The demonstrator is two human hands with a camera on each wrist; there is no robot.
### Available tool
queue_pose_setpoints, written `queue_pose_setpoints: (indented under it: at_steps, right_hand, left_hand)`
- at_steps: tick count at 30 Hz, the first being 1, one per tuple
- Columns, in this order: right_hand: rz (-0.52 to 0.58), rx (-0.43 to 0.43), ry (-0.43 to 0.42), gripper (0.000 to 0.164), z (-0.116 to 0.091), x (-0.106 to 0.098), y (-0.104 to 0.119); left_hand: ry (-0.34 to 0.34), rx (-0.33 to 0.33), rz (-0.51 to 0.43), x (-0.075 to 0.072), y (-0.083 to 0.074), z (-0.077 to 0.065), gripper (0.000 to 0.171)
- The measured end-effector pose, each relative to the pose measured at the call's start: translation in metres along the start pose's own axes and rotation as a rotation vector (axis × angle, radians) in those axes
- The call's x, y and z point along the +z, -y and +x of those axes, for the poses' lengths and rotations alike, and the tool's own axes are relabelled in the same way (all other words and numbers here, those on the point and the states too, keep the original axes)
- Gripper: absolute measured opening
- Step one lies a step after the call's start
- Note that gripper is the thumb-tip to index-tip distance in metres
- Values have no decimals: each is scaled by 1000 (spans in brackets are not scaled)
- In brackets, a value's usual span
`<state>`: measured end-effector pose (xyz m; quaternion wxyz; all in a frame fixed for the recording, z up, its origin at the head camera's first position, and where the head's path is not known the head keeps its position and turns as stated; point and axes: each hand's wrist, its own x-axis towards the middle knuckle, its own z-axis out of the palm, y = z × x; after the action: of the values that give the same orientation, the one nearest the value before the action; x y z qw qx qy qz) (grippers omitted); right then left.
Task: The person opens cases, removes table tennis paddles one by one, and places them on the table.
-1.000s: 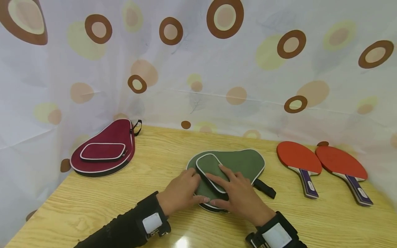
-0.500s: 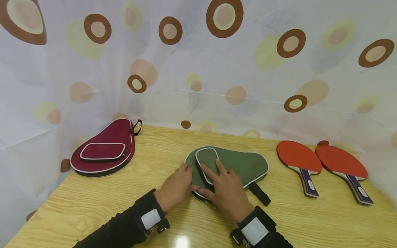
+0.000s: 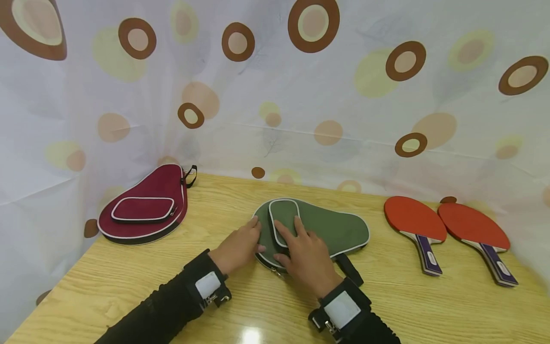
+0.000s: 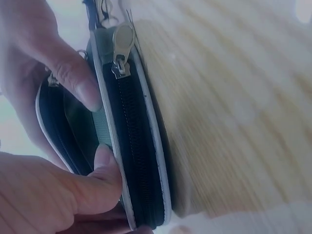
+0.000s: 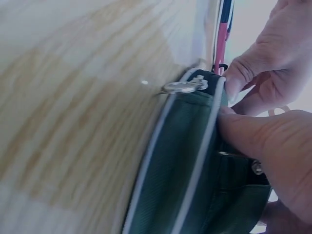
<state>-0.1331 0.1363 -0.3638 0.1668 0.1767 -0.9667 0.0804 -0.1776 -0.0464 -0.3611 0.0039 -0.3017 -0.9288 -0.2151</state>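
A green table tennis paddle case (image 3: 333, 227) with white piping lies flat on the table, its narrow end to the right. My left hand (image 3: 238, 246) grips its rounded left edge, thumb on top, as the left wrist view shows beside the black zipper (image 4: 131, 131). My right hand (image 3: 309, 258) rests on the case, fingers spread over its small raised pocket (image 3: 284, 210). In the right wrist view the right thumb (image 5: 253, 134) touches the top near the piping. A metal zipper pull (image 4: 123, 41) sits on the case's side. A black strap (image 3: 349, 268) sticks out at the front.
A maroon paddle case (image 3: 143, 191) lies at the left by the patterned curtain. At the right lie two red table tennis paddles, one nearer (image 3: 414, 217) and one farther right (image 3: 472, 222), handles toward me. The curtain (image 3: 275, 95) borders the wooden table (image 3: 215, 196).
The green case has turned slightly and shifted up and left, its strap swinging leftward. Both hands have moved left with it; the right hand stays on the pocket.
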Motion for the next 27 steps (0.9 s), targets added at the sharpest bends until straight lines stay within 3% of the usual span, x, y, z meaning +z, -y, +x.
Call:
queue_pose_setpoints:
  at_steps: [8,20,27]
  right_hand:
    - [-15,14,-61,71,7,8,4]
    - [-4,31,-27,70,14,10,-1]
    - [-6,19,-49,69,19,16,-3]
  left_hand:
    - [39,-14,-17,-2,15,10,57]
    - [72,-29,-52,-2,24,16,57]
    - [94,-62,-57,-1,29,22,59]
